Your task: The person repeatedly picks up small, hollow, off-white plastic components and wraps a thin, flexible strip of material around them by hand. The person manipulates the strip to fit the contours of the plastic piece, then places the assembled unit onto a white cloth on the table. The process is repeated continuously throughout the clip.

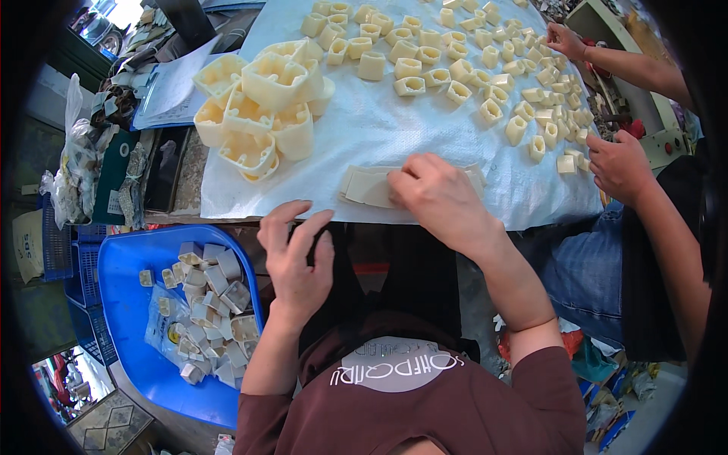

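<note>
My right hand (438, 196) rests palm down on a stack of flat cream plastic pieces (366, 186) near the front edge of the white sheet (364, 129), fingers curled over them. My left hand (297, 262) hovers just off the table edge with its fingers spread, holding nothing. A pile of large cream square plastic caps (262, 106) lies to the left on the sheet. Many small cream caps (462, 64) are scattered across the far half.
A blue tub (125, 262) at lower left holds several greyish-white caps (212, 303). Another person's hands (618, 163) (565, 39) work among the small caps at the right. Blue crates, bags and papers crowd the left side.
</note>
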### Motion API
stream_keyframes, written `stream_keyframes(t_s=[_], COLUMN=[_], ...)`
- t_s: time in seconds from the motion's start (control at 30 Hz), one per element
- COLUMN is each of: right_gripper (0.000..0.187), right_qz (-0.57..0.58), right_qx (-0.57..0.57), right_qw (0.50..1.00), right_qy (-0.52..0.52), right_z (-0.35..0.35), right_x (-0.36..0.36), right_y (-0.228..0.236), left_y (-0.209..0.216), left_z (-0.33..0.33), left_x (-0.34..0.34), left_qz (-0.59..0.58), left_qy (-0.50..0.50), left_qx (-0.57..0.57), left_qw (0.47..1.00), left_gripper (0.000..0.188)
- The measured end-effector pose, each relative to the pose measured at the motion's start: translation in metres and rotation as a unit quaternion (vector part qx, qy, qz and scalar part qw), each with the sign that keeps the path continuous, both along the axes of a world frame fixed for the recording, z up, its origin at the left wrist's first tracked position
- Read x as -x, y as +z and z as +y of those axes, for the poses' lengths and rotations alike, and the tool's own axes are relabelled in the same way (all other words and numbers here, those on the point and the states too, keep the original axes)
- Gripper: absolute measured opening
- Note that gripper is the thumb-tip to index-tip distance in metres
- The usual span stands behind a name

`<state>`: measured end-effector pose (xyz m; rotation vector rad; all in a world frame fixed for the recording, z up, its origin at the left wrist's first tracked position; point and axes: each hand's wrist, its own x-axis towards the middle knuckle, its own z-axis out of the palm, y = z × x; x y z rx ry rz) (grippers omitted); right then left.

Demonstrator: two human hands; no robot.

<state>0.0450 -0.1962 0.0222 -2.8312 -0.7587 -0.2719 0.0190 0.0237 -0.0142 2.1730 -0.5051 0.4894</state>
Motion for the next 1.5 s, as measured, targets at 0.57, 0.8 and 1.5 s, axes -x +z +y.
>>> stream_keyframes(t_s=[0.57,0.8,1.5], right_gripper=[0.006,0.007,0.031], right_qz=[0.099,0.066,0.187], right_qx=[-0.046,-0.072,-0.956], right_qw=[0.994,0.995,0.223], right_qy=[0.025,0.032,-0.026], right_z=[-0.007,-0.008,-0.119], right_x=[-0.010,-0.008,0.014], right_y=[0.000,-0.009,-0.030], left_y=[-0.007,-0.021,-0.010], left_z=[-0.031,-0.045,-0.052], left_x=[-0.003,-0.014,-0.017], left_qz=[-0.031,-0.088,-0.133], left_qy=[-0.049,-0.049,-0.096], left_qx=[-0.057,-0.143,-0.256], left_qw=[0.997,0.985,0.953], left_gripper=[0.039,0.049,0.022])
